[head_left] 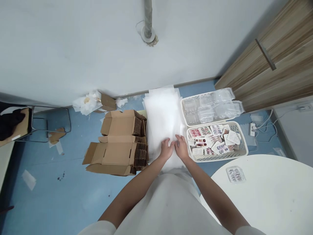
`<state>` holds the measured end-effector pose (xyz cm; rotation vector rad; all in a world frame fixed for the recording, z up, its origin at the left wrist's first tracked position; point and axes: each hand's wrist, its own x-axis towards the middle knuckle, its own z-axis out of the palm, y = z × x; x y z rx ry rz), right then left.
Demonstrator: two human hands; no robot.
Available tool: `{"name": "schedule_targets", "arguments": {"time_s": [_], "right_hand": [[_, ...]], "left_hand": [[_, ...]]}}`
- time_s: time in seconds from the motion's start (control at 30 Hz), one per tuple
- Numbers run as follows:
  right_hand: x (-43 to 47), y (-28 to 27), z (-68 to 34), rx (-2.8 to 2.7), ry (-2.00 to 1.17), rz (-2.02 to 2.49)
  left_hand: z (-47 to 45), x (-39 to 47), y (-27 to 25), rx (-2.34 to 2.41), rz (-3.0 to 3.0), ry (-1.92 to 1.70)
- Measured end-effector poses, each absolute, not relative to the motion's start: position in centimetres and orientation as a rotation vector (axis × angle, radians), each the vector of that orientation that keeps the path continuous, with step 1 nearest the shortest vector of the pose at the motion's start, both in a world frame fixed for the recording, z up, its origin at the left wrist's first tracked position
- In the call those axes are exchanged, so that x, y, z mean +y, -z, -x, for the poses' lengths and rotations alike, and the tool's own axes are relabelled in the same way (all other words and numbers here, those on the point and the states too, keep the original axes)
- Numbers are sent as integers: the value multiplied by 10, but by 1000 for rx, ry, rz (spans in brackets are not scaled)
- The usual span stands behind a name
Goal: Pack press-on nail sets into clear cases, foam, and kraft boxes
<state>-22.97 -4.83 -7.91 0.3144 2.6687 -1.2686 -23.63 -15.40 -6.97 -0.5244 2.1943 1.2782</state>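
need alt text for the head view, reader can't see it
A person's left hand and right hand are close together over stacked white rectangular sheets, between unfolded brown cardboard boxes on the left and white perforated plastic baskets on the right.

One wide head cam, from above, fwd & down, L hand [166, 150] & R hand [181, 148] at mid dist.

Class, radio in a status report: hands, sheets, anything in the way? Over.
Left hand and right hand close together over white sheets, grip unclear. Sheets layered. Cartons close on the left, basket on the right.
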Motion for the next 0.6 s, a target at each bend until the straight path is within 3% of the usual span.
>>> {"name": "schedule_targets", "arguments": {"time_s": [0.6], "right_hand": [[-70, -21, 156, 3095, 819, -230]], "left_hand": [[183, -198, 40, 2182, 41, -1238]]}}
